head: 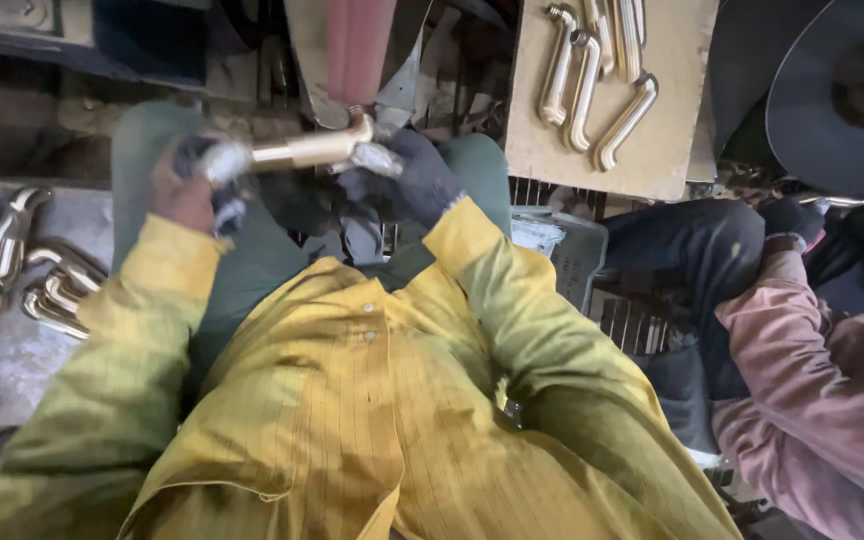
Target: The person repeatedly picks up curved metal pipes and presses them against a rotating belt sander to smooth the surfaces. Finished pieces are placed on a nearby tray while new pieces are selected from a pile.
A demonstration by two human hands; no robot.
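Above the lap, between the knees: L-shaped polished brass door handle (302,150), held level and crosswise, bent end turned up against the lower edge of a pinkish-red vertical sanding belt (357,50).

Left hand (187,185): grip closed round the handle's near end, through a scrap of grey cloth. Right hand (407,180), dark-gloved: grip closed round the bent end, just below the belt.

Step in hand, as judged: dressing the elbow of the handle on the belt. Contact itself partly hidden by the glove.

Next move, as judged: calling for a slight roll of the piece in both grips to present an unworked face, with firm hold kept and fingers well off the belt.

Upper right: four similar brass handles (592,90), laid side by side on a tan board (672,150). Left: heap of duller brass handles (22,265) on a grey worktop (2,370). Right of the knees: grey plastic crate (572,255). Far right: another person's pink sleeve (802,360), beside a large dark disc (832,110).
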